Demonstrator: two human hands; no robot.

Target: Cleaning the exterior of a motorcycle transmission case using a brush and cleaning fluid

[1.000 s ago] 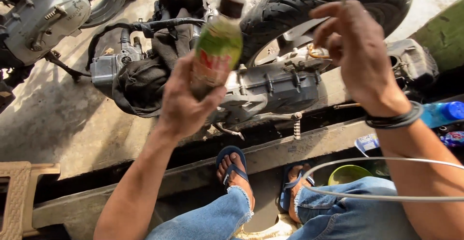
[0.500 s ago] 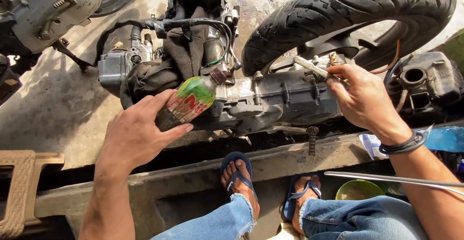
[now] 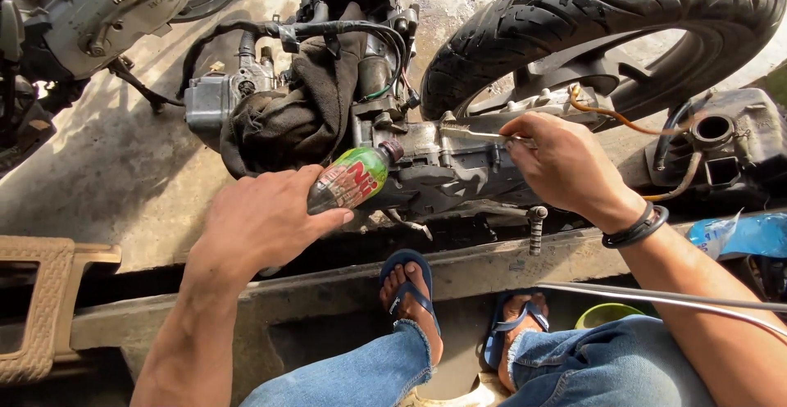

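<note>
My left hand grips a small plastic bottle with a green and red label, tipped on its side so its neck points right at the grey engine casing of a stripped scooter. My right hand pinches a thin metal tool that lies flat along the top of that casing. A black band sits on my right wrist. My feet in blue sandals rest just below the engine.
A black rear tyre stands behind the engine. A dark rag covers the cylinder, with cables around it. Another engine sits at top left, a thin metal rod crosses my right knee, and a blue bag lies right.
The bottle went from upright in my raised left hand to tipped sideways, low against the casing. My right hand came down from the tyre to the engine top.
</note>
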